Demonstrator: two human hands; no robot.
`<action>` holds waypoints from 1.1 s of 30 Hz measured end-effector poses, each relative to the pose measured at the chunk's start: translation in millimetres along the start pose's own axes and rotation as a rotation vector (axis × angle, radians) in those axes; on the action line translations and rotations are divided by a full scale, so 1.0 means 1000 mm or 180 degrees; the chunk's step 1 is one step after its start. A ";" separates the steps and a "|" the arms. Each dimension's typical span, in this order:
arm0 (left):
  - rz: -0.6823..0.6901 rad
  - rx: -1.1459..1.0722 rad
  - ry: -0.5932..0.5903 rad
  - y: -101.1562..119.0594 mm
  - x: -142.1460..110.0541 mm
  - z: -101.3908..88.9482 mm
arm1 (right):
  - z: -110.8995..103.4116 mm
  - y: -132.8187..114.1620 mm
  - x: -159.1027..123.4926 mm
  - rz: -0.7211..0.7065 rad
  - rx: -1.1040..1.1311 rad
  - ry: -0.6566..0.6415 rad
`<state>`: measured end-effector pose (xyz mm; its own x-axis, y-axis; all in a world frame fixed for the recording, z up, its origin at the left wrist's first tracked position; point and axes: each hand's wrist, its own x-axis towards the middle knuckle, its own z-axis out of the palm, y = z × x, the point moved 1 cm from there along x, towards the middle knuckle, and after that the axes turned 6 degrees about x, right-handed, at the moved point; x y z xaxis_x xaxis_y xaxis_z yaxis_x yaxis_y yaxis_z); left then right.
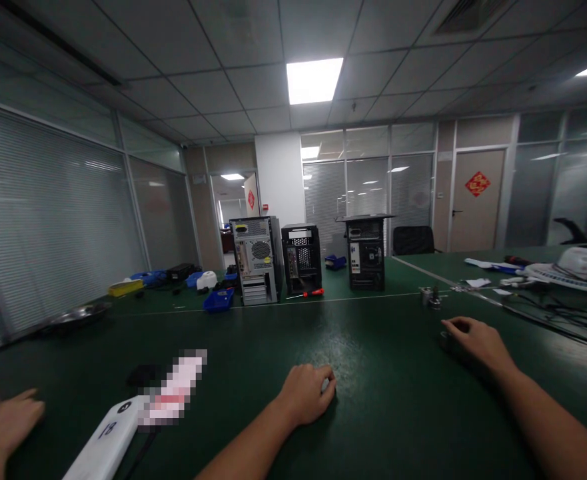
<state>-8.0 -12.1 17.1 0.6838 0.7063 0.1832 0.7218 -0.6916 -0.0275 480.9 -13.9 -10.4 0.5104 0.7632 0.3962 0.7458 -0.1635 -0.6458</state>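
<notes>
My left hand point(307, 395) rests on the green table point(383, 400) near the middle, its fingers curled into a loose fist. A small greyish patch shows between thumb and fingers, too little to name. Farther right, my right hand point(478, 343) hangs low over the table with thumb and fingertips drawn together. Beneath those fingertips is a small dark shiny object point(444, 340), not clear enough to name; whether it is gripped I cannot tell. Just beyond stand small metal parts point(430, 298).
Another person's hand point(6, 427) lies at the left edge, near a white power bank-like device point(106, 440) marked 18 and a blurred-out item. Computer cases point(257, 260) stand across the table, with a red screwdriver point(314, 293) and a blue tray point(218, 299). Cables point(568, 310) clutter the right.
</notes>
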 end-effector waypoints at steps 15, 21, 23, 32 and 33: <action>-0.0099 -0.0245 -0.0029 0.001 0.007 0.003 | -0.007 -0.031 -0.014 -0.0323 0.0379 -0.0272; -0.0099 -0.0263 -0.0057 0.001 0.008 0.004 | -0.008 -0.029 -0.013 -0.0248 0.0456 -0.0294; -0.0109 -0.0284 -0.0059 0.000 0.008 0.005 | -0.009 -0.031 -0.014 -0.0266 0.0482 -0.0274; -0.0082 -0.0318 -0.0111 0.001 0.008 0.003 | -0.008 -0.032 -0.018 -0.0376 0.0451 -0.0252; -0.0092 -0.0314 -0.0117 0.001 0.007 0.003 | -0.007 -0.030 -0.018 -0.0359 0.0477 -0.0247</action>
<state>-2.2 -6.8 15.4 0.6676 0.7300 0.1463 0.7284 -0.6811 0.0744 452.5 -26.5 6.2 0.3885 0.8182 0.4238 0.7214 0.0161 -0.6924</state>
